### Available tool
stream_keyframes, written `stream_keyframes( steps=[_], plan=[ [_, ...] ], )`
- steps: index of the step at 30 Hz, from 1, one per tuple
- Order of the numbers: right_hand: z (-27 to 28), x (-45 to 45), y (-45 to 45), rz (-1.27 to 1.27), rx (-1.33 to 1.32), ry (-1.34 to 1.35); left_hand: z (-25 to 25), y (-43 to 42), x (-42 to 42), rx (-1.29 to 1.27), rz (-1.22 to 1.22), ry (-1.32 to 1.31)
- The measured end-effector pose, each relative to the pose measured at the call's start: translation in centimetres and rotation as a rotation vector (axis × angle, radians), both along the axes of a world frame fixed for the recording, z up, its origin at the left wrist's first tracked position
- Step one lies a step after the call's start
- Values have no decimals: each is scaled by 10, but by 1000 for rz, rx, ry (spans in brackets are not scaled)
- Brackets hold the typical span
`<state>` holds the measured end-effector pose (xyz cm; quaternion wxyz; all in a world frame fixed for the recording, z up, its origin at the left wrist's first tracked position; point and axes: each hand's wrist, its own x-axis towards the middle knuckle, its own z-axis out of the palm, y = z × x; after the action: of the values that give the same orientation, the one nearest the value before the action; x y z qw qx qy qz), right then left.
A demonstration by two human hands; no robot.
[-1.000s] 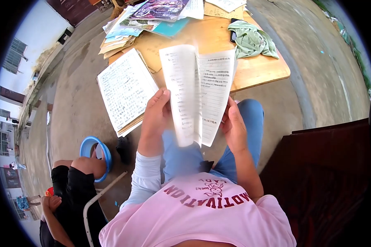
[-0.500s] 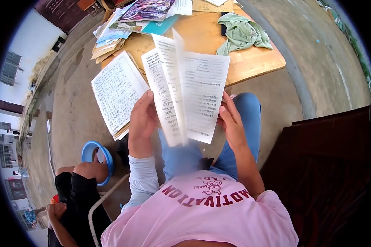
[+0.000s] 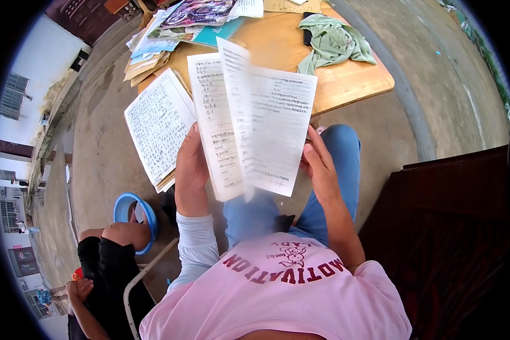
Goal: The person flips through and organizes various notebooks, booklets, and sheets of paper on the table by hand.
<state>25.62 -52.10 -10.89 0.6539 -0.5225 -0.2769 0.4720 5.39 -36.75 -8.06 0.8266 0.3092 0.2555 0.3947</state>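
Observation:
An open notebook with handwritten pages is held up over my lap, one leaf standing between its two sides and partly blurred. My left hand grips its left edge, the fingers hidden behind the pages. At the lower right edge, my right hand holds it between thumb and fingers. Left of the notebook, a stack of handwritten sheets lies at the corner of the wooden table, close to my left hand.
Papers and a magazine are piled at the table's back left. A green cloth partly covers a black phone. A seated person is at the lower left by a blue basin. Dark furniture stands right.
The notebook has opened wider and leaves have turned, showing different writing on its left side. Both hands still hold it. The table and papers appear shifted slightly left in view.

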Motion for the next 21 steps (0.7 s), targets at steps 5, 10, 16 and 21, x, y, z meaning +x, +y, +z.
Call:
stream_keyframes(
  steps=[5,10,16,21],
  plan=[
    [-5,0,0,-32,-38,7,5,-4,3,-24,33,-6],
    [-14,3,1,-27,-11,-57,0,-2,0,-50,29,-44],
    [-3,-1,0,-27,6,53,9,-7,3,-152,56,-61],
    [4,-1,-2,-23,-42,94,5,-6,2,-139,46,-81]
  ],
)
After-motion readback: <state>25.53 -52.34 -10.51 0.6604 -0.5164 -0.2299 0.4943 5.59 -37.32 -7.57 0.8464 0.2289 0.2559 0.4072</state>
